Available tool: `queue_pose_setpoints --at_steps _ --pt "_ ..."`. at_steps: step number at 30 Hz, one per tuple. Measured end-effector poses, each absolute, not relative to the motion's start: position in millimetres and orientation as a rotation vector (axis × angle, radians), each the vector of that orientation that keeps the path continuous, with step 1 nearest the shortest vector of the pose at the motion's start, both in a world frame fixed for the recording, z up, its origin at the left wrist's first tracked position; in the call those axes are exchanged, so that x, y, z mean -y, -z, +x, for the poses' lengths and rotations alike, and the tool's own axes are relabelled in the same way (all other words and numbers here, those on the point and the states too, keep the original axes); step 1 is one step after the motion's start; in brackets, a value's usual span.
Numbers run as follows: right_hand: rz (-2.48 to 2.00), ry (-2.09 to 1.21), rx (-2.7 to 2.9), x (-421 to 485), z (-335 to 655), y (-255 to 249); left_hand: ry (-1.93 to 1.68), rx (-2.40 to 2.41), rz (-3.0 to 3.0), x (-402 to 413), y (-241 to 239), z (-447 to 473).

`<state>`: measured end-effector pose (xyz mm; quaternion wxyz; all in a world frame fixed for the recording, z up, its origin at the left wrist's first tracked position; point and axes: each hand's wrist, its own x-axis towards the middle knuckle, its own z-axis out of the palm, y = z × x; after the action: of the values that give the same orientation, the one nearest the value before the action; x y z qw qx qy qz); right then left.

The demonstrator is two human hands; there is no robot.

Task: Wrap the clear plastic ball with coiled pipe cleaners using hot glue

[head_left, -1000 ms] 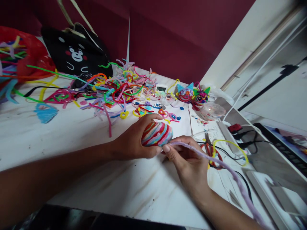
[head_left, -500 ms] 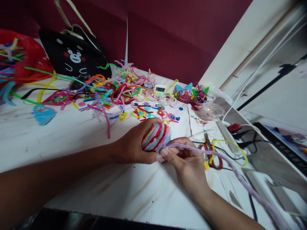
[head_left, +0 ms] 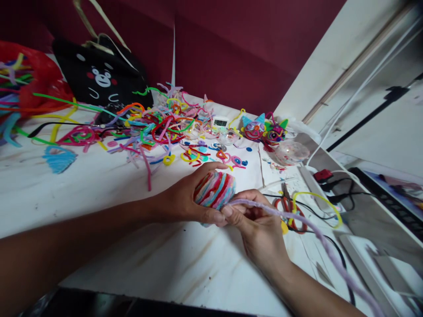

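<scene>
A ball wrapped in red, pink, white and light-blue pipe cleaners point(head_left: 215, 189) is gripped by my left hand point(head_left: 194, 198), thumb below and fingers around its far side. My right hand point(head_left: 261, 224) pinches a long lilac pipe cleaner point(head_left: 297, 216) between thumb and fingers, right against the ball's lower right edge. From that pinch the lilac strand runs over my right hand and trails off to the lower right. Part of the ball is hidden by my left hand and fingers.
A tangle of coloured pipe cleaners point(head_left: 165, 123) covers the table's back. Two finished animal-like figures point(head_left: 253, 127) stand near a clear plastic dome point(head_left: 292, 152). Orange-handled scissors point(head_left: 286, 204) and black cables lie right. A red bag point(head_left: 46, 88) and black tote point(head_left: 102, 75) are at left.
My left hand has turned the ball slightly, so its stripes sit at a different angle. The trailing end of the lilac pipe cleaner has shifted a little left; my right hand has barely moved.
</scene>
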<state>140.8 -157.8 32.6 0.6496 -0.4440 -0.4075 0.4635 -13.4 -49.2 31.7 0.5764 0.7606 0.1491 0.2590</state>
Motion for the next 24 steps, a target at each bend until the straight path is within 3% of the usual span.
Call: queue_pose_setpoints --at_steps 24 --pt "-0.907 -1.121 0.923 158 140 -43 -0.548 -0.338 1.607 46 -28 -14"
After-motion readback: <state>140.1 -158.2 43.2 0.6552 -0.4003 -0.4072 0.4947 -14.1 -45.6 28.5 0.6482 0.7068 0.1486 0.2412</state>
